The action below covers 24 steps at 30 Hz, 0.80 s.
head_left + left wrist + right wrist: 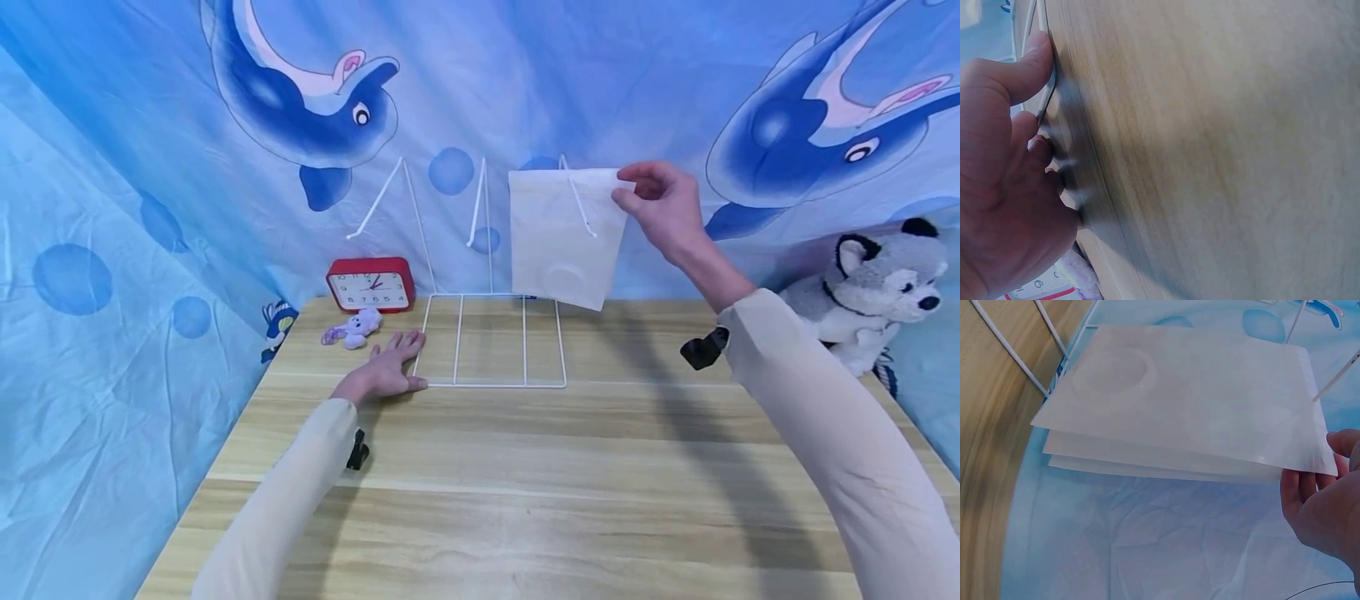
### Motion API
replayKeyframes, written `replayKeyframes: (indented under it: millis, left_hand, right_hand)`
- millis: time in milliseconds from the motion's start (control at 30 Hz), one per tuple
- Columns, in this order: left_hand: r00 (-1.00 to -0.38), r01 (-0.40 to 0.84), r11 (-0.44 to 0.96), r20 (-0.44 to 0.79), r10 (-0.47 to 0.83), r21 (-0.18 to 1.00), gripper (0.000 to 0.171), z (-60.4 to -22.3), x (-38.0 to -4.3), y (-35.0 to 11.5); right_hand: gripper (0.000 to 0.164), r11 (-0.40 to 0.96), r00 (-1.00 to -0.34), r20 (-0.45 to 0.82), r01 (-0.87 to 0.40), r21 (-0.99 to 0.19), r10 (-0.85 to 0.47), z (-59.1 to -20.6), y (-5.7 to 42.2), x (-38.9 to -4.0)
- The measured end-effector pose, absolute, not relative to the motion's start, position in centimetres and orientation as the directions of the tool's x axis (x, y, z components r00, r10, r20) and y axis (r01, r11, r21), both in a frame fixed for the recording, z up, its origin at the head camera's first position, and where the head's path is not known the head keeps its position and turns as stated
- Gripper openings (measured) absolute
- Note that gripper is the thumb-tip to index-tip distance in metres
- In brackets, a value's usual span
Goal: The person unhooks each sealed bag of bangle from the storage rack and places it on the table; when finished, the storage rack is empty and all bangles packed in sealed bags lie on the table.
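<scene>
Left of the rack (491, 386) stands a clock (367, 286). Sheets (542, 229) hang lengthwise downward, right hand (664, 207) pinching them; left hand (386, 371), fingers apart, touches the rack.

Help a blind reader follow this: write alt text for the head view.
A person's right hand holds the upper corner of a white packet hanging on a white wire rack, while the left hand touches the rack's base on a table. A red clock and small lilac plush sit left, a plush dog right, before a dolphin-print backdrop.
</scene>
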State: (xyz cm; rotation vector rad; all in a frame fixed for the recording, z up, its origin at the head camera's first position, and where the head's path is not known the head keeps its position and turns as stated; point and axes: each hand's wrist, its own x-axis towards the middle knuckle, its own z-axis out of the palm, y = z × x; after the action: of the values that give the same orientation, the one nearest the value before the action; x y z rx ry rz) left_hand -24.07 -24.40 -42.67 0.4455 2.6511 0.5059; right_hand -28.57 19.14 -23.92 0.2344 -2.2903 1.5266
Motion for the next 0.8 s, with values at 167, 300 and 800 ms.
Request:
replayKeyframes:
  millis: [167,300,800]
  left_hand:
    - [-0.870,0.225,0.880,-0.320,0.375,0.419,0.089,-42.8,-24.0,-24.4]
    - [-0.872,0.230,0.880,-0.313,0.377,0.416,0.089,-42.8,-24.0,-24.4]
    - [-0.874,0.244,0.880,-0.301,0.382,0.407,0.089,-42.7,-23.8,-24.4]
  right_hand:
    - [0.031,0.366,-0.933,0.356,-0.314,-0.876,0.053,-23.6,18.7,-28.9]
    - [0.034,0.340,-0.944,0.328,-0.298,-0.892,0.032,-23.4,18.4,-29.1]
    - [0.037,0.415,-0.967,0.246,-0.251,-0.874,-0.067,-23.1,18.0,-29.4]
